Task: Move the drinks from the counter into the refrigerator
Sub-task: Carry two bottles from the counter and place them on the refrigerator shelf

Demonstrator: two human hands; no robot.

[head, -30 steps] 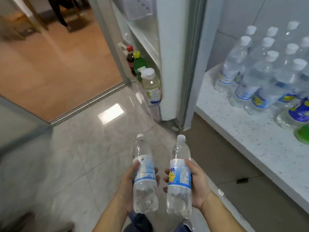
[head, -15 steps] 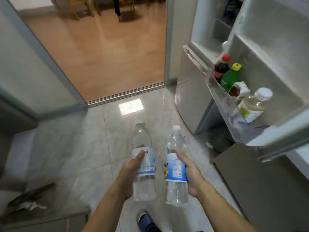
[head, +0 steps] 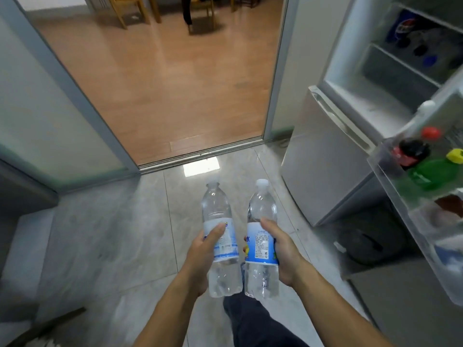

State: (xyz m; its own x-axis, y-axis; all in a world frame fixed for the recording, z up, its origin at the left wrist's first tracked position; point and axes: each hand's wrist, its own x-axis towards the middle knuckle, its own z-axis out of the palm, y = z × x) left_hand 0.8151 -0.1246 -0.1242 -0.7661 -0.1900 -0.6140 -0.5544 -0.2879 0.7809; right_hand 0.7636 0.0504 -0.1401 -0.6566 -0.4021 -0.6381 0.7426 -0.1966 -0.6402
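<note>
Two clear water bottles with white caps and blue-white labels stand upright in my hands over the tiled floor. My left hand [head: 203, 256] grips the left bottle [head: 218, 221] around its label. My right hand [head: 283, 251] grips the right bottle [head: 261, 274] the same way. The refrigerator [head: 325, 156] stands to the right with its upper door open. Its door shelf [head: 411, 221] at the far right holds a dark cola bottle [head: 411, 151] with a red cap and a green bottle [head: 433, 174] with a yellow cap. The counter is out of view.
An open doorway [head: 200, 152] leads ahead to a room with a wooden floor and chairs [head: 130, 8]. A glass panel [head: 50, 116] lies to the left. Inside the refrigerator, shelves [head: 406, 63] hold blurred cans and bottles. A dark round object [head: 368, 246] sits on the floor under the door.
My view has swung left from the counter with its row of bottles to the doorway and the open refrigerator. Both hands still hold their bottles in front of me.
</note>
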